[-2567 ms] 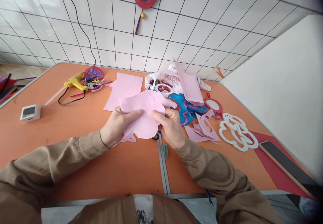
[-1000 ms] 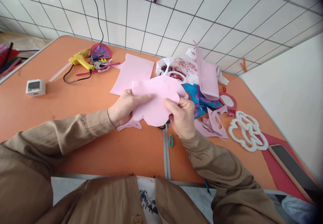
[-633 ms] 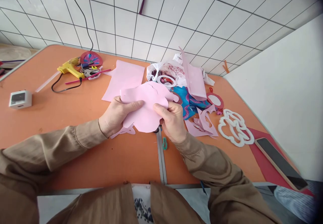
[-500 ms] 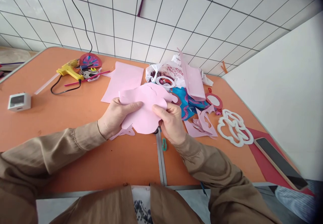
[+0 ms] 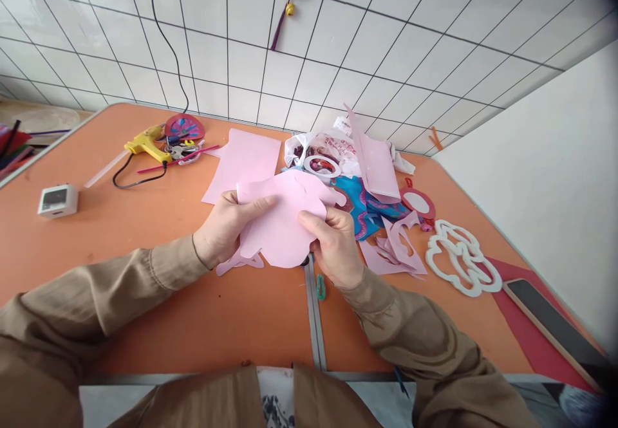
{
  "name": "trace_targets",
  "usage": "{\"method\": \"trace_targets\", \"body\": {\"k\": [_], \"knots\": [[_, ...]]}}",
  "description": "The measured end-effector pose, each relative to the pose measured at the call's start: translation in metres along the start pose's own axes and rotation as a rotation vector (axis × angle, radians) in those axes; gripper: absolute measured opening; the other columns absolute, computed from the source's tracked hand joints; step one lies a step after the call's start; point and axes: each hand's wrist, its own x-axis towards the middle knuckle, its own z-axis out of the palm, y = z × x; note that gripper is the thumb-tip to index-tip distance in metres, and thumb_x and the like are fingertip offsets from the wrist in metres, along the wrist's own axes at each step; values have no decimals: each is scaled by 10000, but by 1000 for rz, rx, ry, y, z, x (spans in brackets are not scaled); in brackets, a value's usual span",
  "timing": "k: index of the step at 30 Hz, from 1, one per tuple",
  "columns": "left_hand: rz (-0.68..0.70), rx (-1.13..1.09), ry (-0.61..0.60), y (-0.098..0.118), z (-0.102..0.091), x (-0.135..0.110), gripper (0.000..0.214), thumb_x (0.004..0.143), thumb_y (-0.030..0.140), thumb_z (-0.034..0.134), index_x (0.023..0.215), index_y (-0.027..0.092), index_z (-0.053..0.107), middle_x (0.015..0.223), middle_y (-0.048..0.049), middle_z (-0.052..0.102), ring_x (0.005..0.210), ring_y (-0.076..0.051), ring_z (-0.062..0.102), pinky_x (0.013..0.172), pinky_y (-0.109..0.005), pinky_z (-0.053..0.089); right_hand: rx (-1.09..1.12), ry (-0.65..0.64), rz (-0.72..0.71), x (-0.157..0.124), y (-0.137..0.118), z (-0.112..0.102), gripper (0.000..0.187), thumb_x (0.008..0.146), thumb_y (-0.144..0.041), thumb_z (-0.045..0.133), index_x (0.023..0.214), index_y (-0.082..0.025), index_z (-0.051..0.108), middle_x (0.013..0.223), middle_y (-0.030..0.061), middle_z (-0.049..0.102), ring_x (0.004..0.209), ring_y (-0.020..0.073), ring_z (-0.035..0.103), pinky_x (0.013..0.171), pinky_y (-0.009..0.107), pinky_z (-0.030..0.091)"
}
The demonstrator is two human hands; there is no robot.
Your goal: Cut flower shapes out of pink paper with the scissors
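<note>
Tabletop (image 5: 145, 325) clutter runs from a small white display box (image 5: 58, 200) at nine o'clock of the hands to a yellow glue gun (image 5: 145, 147) at ten o'clock, its black cord curling beside it. A flat pink sheet (image 5: 244, 164) lies at eleven o'clock, just behind the hands.

In the middle, the left hand (image 5: 226, 225) is clamped on the left edge of a pink paper cut-out (image 5: 284, 219), thumb lying across the top face. The cut-out has a rounded, lobed outline and is held just above the orange surface, over the metal seam. The right hand (image 5: 333, 248) pinches its lower right edge, thumb on top, fingers hidden beneath. The two hands are apart, with the paper spanning between them.

A green clip (image 5: 320, 286) lies at six o'clock, beside the seam. At two o'clock sits a blue patterned piece (image 5: 360, 206), partly under a folded pink sheet (image 5: 374, 164). Pink scraps (image 5: 396, 251) lie at three o'clock, then a white cloud-shaped outline (image 5: 461, 257). At four o'clock a phone (image 5: 550, 322) rests on a red sheet (image 5: 516, 312).
</note>
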Motion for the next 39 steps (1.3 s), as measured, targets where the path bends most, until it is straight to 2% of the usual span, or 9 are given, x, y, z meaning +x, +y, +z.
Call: {"method": "trace_targets", "body": {"k": [13, 21, 27, 32, 36, 39], "knots": [[77, 21, 60, -6, 1, -3, 267, 709, 310, 862, 881, 128, 770, 817, -75, 787, 703, -208, 720, 629, -289, 597, 64, 7, 50, -2, -5, 6, 364, 710, -364, 759, 512, -178, 517, 434, -56, 434, 386, 73, 366, 362, 227, 243], [-16, -23, 29, -5, 2, -4, 318, 709, 307, 859, 938, 119, 746, 872, -103, 783, 719, -246, 731, 602, -324, 606, 76, -13, 58, -2, -5, 5, 371, 716, -365, 758, 520, -182, 501, 452, -59, 412, 409, 75, 366, 387, 234, 272], [9, -10, 20, -6, 2, -4, 317, 712, 283, 857, 954, 118, 736, 872, -101, 780, 723, -244, 736, 642, -330, 618, 69, -11, 63, -2, -5, 5, 383, 713, -368, 759, 520, -184, 485, 453, -62, 392, 404, 70, 334, 375, 233, 225], [-54, -48, -6, -8, -2, -3, 392, 746, 414, 812, 995, 126, 722, 854, -113, 770, 654, -241, 719, 557, -319, 595, 74, -10, 23, -3, -5, 3, 360, 732, -346, 758, 534, -176, 510, 487, -52, 412, 463, 83, 369, 423, 240, 289], [-97, -31, -30, -11, -3, -4, 378, 736, 352, 832, 1029, 144, 716, 841, -97, 766, 637, -228, 715, 599, -337, 606, 65, -9, -2, -1, -2, 2, 328, 737, -335, 766, 555, -172, 549, 504, -45, 446, 495, 92, 404, 458, 243, 340], [-84, 17, 2, -9, -1, -4, 351, 717, 316, 853, 1002, 150, 731, 784, -76, 759, 637, -227, 718, 650, -355, 613, 51, -18, 22, 0, -1, 1, 353, 752, -352, 753, 529, -179, 541, 463, -39, 458, 473, 102, 422, 440, 244, 343]]}}
